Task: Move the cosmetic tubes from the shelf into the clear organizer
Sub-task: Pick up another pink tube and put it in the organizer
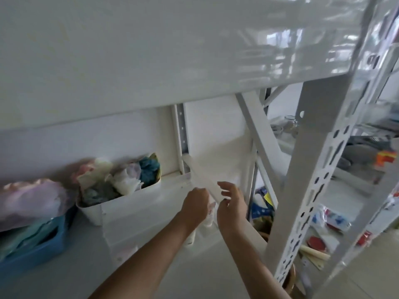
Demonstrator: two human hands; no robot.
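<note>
- Our left hand and right hand reach side by side over the shelf.
- The pale cosmetic tubes stand upright just beneath and between both hands, long axes vertical; another tube shows under our left wrist.
- Left grip is curled, though on what we cannot tell; right fingers are spread, holding nothing.
- The clear organizer, blurred, sits just left of the tubes.

White shelf; white bin; blue basket; tubes
</note>
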